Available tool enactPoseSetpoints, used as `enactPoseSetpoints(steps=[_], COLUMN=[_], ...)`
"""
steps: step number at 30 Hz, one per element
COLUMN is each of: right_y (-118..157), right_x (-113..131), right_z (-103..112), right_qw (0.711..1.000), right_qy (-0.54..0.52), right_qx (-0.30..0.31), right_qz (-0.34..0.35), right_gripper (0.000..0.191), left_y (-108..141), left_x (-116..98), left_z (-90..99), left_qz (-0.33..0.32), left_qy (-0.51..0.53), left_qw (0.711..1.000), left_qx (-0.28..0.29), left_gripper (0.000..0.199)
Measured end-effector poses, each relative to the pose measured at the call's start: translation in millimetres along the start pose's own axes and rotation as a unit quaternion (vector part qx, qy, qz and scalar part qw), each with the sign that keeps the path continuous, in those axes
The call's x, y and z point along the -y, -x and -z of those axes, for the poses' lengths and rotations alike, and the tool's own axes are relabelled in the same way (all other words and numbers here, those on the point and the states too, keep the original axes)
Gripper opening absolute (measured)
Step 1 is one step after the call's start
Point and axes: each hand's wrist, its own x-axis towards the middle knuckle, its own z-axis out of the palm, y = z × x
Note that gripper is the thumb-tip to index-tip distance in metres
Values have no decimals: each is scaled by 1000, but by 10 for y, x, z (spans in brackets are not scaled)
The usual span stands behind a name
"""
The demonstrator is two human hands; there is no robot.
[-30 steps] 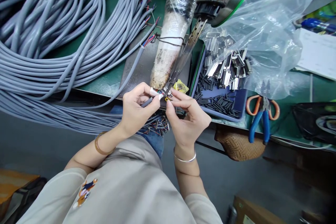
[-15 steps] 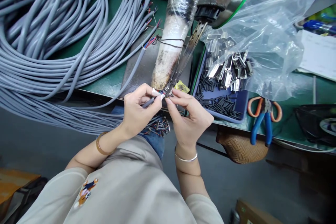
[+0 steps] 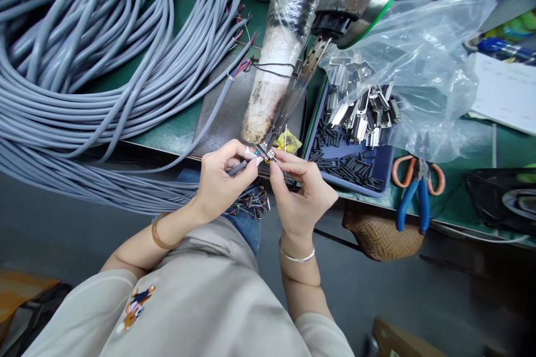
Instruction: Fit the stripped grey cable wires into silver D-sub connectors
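The left hand (image 3: 226, 175) has its grip closed on a gray cable (image 3: 238, 168) wired to a connector (image 3: 264, 151) at the table's (image 3: 176, 136) near edge. The right hand's (image 3: 305, 192) grip pinches the connector's right end.

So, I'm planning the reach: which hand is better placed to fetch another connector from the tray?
Right, probably: the right hand is nearer the blue tray, while the left hand holds a grey cable.

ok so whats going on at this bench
A person's left hand holds a grey round cable whose coloured wires meet a small silver metal connector. The right hand has its fingertips at the connector's edge; its grip is unclear. A blue plastic tray of loose parts sits to the right.
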Motion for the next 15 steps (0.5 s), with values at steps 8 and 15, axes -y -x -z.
enactPoseSetpoints(steps=[8, 15], right_y=[65, 125], right_x=[-25, -41], right_z=[-4, 377], right_qw=[1000, 994], right_qy=[5, -26], right_qx=[-18, -35], right_qz=[-3, -103], right_gripper=[10, 17], left_y=[25, 193], left_x=[44, 94], left_z=[85, 179], left_qz=[-103, -122], left_qy=[-7, -34], left_qw=[994, 958], left_qx=[36, 257], left_gripper=[2, 9])
